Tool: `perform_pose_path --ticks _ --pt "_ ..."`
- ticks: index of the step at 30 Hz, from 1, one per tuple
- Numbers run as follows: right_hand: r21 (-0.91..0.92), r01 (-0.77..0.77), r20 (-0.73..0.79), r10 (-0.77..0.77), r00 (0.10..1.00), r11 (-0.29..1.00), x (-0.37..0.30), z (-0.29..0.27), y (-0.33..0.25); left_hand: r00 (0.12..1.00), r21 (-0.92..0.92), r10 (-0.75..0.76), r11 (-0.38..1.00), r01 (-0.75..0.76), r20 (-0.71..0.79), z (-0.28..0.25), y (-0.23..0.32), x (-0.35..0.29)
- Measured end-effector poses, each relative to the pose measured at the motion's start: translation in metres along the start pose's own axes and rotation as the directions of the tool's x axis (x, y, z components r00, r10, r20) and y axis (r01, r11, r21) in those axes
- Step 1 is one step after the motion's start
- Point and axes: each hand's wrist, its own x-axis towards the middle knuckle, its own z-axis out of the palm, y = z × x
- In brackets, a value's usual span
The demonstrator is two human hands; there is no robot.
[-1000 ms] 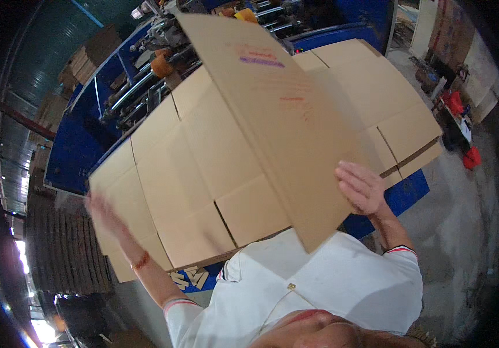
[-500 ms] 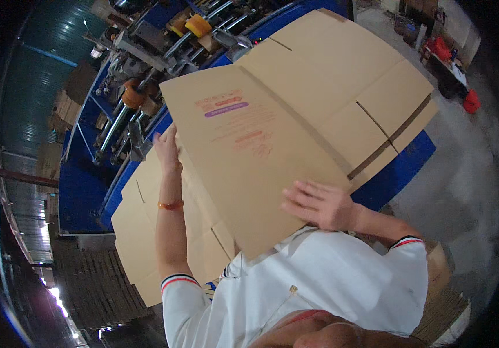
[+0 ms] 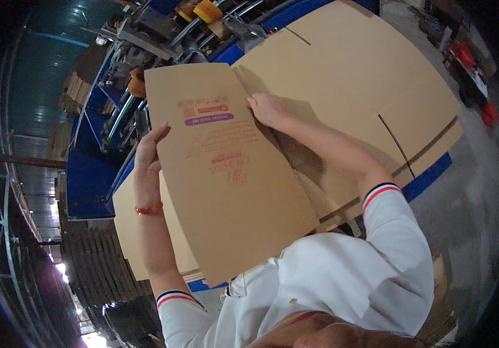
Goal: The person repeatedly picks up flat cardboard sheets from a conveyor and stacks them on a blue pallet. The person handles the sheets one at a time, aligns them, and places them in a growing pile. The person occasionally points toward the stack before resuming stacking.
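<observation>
A flat brown cardboard sheet [image 3: 226, 203] with red and purple print is tilted up in front of me, its near edge against my shirt. On its left edge my left hand [image 3: 149, 149] is closed, thumb on the printed face. My right hand [image 3: 268, 110] pinches the right edge near the top, with the forearm crossing over the cardboard behind. Beneath and to the right spreads a wide, slotted cardboard blank [image 3: 354, 75], shadowed by my arm. Another pale cardboard piece [image 3: 136, 232] shows below my left forearm. The underside of the held sheet is hidden.
A blue machine [image 3: 90, 174] with metal shafts and an orange roller [image 3: 137, 83] stands beyond at the left. Dark stacks of cardboard [image 3: 93, 261] are at the lower left. Concrete floor [image 3: 458, 191] and red items [image 3: 489, 114] lie to the right.
The printed sheet has swung left and its right side has come up off the cardboard behind. My right hand moved from its near right part up to the right edge; my left hand shifted slightly nearer.
</observation>
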Motion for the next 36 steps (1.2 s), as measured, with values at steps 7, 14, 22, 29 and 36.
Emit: perform_pose_path --ticks 7,14,22,29,36 --pt "0.198 -0.339 0.113 0.322 0.94 0.92 0.071 0.051 0.008 0.921 0.528 0.353 0.82 -0.221 -0.162 -0.002 0.003 0.019" --pt "0.23 -0.32 0.191 0.28 0.941 0.919 0.064 0.038 0.009 0.988 0.175 0.107 0.981 -0.086 -0.115 -0.114 -0.09 0.073" --pt "0.079 -0.039 0.287 0.014 0.958 0.996 0.06 0.006 0.002 0.961 0.027 0.079 0.997 -0.074 -0.266 -0.078 -0.129 0.046" --pt "-0.352 -0.274 0.583 0.439 0.683 0.895 0.012 -0.032 -0.043 0.963 0.188 -0.013 0.98 0.066 -0.27 -0.055 -0.036 0.05" --pt "-0.012 -0.21 0.348 0.201 0.916 0.978 0.007 -0.005 -0.003 0.927 0.297 0.015 0.949 0.105 -0.375 -0.063 -0.046 0.063"
